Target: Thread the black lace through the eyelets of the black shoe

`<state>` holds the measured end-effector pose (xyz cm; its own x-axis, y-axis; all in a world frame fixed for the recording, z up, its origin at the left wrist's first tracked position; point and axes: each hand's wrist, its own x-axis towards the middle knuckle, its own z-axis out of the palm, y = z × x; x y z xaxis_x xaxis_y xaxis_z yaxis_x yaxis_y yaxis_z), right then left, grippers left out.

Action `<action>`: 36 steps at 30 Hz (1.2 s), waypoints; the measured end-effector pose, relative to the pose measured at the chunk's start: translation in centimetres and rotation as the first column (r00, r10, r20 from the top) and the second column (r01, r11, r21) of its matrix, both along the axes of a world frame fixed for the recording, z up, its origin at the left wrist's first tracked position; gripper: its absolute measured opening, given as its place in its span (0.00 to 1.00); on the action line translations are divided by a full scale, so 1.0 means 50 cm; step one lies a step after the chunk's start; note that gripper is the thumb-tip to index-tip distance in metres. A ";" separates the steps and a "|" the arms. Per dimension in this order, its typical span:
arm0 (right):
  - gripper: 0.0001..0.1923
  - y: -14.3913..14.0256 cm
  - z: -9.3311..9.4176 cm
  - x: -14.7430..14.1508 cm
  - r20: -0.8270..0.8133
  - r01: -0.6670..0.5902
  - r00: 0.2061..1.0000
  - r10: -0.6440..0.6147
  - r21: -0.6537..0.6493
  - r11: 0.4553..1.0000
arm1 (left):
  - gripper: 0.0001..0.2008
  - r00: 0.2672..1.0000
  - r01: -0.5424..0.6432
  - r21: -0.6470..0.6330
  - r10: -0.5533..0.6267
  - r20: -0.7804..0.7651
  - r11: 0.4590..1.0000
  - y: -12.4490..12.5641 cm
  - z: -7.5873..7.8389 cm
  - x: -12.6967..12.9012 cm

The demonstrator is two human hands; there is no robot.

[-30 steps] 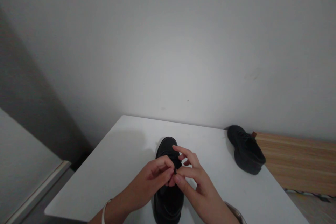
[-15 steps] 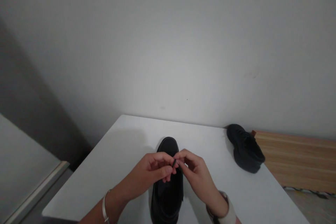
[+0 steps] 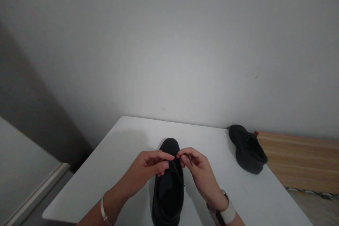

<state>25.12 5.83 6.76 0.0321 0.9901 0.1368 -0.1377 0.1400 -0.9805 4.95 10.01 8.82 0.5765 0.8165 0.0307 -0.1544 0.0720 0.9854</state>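
Fingers of both our hands pinch shut on the black lace above the shoe — left hand (image 3: pixel 148 167) with thumb and forefinger closed on one strand, right hand (image 3: pixel 197 166) closed on the other, fingertips nearly meeting over the shoe's throat. The near shoe (image 3: pixel 168 183) lies on the white table (image 3: pixel 124 148), toe pointing away from us toward the wall, heel at the bottom edge of view. The lace (image 3: pixel 178 168) runs as a thin dark line from the fingertips down toward the eyelets; its exact path is too dark to trace. Change noted: a second ago our hands sat lower and overlapped, the right partly open with fingers spread; half a second ago they met on a short dark lace end; now they have drawn slightly apart and risen toward the toe — we judge the lace is being pulled taut or crossed, lacing in mid-course. Second black shoe (image 3: pixel 247 149) rests well apart at the table's far right corner, beside a wooden surface (image 3: pixel 299 159). A bangle circles our left wrist, a light band our right.
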 end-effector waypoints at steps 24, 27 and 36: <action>0.12 -0.024 -0.035 0.081 0.366 -0.040 0.930 0.027 0.028 0.999 | 0.09 0.861 -0.323 0.426 0.450 -0.239 0.845 0.038 -0.066 -0.154; 0.11 -0.025 -0.030 0.078 0.416 -0.041 0.909 0.009 0.068 0.997 | 0.08 0.838 -0.198 0.544 0.429 -0.338 0.815 0.026 -0.058 -0.146; 0.10 -0.036 -0.028 0.073 0.421 -0.074 0.906 0.027 0.095 0.993 | 0.08 0.818 -0.013 0.634 0.373 -0.438 0.773 0.009 -0.048 -0.127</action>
